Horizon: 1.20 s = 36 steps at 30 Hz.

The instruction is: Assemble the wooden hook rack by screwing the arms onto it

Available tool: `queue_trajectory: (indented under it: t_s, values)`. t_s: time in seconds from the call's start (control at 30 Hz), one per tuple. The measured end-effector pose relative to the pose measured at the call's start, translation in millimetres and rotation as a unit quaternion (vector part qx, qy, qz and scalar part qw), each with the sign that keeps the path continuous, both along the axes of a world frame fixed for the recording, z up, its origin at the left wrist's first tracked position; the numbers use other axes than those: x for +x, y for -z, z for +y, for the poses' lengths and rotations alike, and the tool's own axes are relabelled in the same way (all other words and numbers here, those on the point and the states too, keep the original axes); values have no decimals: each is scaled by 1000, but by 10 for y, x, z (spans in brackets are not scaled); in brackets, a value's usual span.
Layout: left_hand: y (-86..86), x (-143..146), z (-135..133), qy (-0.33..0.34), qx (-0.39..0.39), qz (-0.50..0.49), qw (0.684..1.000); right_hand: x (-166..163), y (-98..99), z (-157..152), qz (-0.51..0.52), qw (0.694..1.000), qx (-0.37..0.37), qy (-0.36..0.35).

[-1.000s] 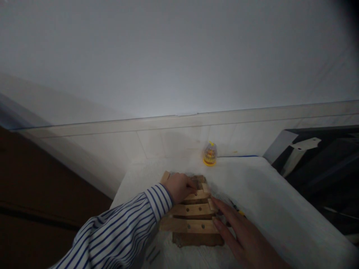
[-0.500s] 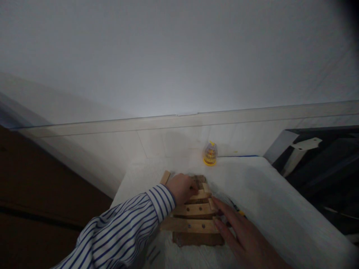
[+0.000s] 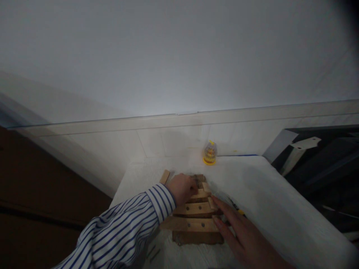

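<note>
The left hand [image 3: 181, 188], at the end of a striped sleeve [image 3: 131, 220], is bent down over the far slat [image 3: 203, 193] of a small wooden frame, its fingers now curled in so far that the hole visible there a second ago is covered. That small shift suggests the work is centred on that hole, though whether the fingertips pinch anything cannot be told, since the back of the hand hides them. The right hand [image 3: 238, 228] has barely moved: its fingertips, spread apart, touch the right ends of the middle slat [image 3: 194, 208] and the near slat [image 3: 193, 224], seemingly to steady them, but how firmly it presses or grips is unclear. The two hands are apart, one on each side of the frame. The slats lie crosswise over a brown board [image 3: 198, 238] in the middle of the white table [image 3: 252, 186], and the middle and near ones each show two dark round spots. A loose wooden strip [image 3: 165, 176] sticks out beyond the left hand, two thin dark rods [image 3: 154, 254] lie near the sleeve, and a yellow-and-black tool [image 3: 240, 212] is partly hidden behind the right hand. A yellow-based container [image 3: 209, 154] stands near the wall.
</note>
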<state>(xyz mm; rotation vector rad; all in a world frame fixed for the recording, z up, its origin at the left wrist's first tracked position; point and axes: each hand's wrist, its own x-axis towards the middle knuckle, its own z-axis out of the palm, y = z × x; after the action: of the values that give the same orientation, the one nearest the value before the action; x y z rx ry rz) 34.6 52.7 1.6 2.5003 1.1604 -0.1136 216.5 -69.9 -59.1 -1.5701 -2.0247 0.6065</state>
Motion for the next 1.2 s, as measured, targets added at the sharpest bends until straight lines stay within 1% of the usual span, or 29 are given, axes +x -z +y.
queue_trajectory:
  t_s: [0.13,0.33,0.43,0.57,0.63,0.7,0.8,0.93,1.07,1.2]
  values:
    - [-24,8,-4,-1,6,14,1000,4,3,-24,18,1000,7,1]
    - [-30,4,-3,7,8,21,1000,12,21,-28,19,1000,-21,3]
    - [-66,-19,-14,11,9,26,1000,28,24,-24,21,1000,-17,16]
    - [-135,-81,-26,-2,26,43,999,84,-74,8,13,998,19,56]
    - [-146,-114,-27,-3,46,65,997,109,-169,67,6,998,39,56]
    - [-130,-139,-28,1,61,86,994,112,-270,167,2,997,65,41]
    - [-71,-158,-32,0,61,94,994,55,-393,370,-5,996,88,6]
    - [-16,-165,-38,-6,60,90,994,-76,-488,598,-8,997,55,-57]
    - [-36,-168,-33,-5,56,87,995,-135,-497,671,-2,996,25,-90]
    - [-61,-162,-24,-1,46,85,995,-117,-433,676,-6,996,21,-83]
